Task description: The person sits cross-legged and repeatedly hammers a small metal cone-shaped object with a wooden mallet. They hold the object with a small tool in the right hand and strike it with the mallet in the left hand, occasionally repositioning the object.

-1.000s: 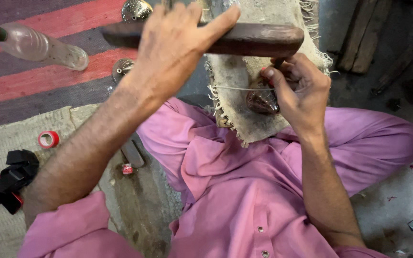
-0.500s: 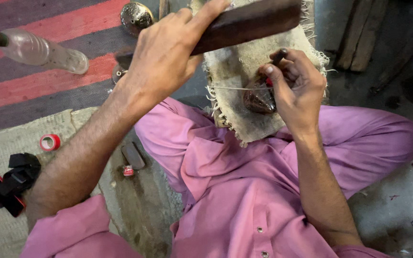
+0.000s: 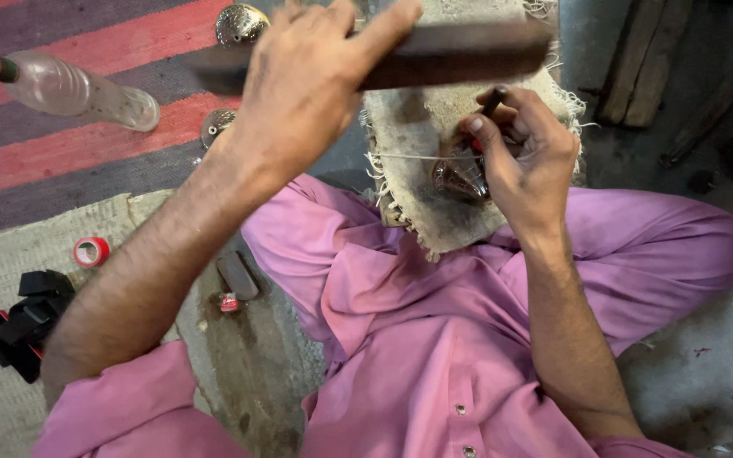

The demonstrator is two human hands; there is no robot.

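I sit cross-legged in pink clothes. My left hand [image 3: 307, 80] is raised and grips a dark wooden bar [image 3: 460, 53], blurred, held level across the top of the view. My right hand [image 3: 523, 157] pinches a thin dark punch-like tool [image 3: 492, 102] upright on a small dark rounded metal piece [image 3: 456, 176]. That piece rests on a frayed burlap cloth [image 3: 422, 127] over something in front of my knees. A thin wire [image 3: 409, 156] runs across the cloth to the piece.
A clear plastic bottle [image 3: 69, 87] lies on the red and grey striped mat at far left. Two shiny metal domes [image 3: 241, 24] [image 3: 216, 125] sit near it. A red tape roll [image 3: 91, 251], a black and red device [image 3: 23, 326] and a small dark block [image 3: 237, 276] lie at left.
The wooden bar in my left hand tilted up at its right end, then swung back down to level above the cloth. My right hand stays on the punch and metal piece.
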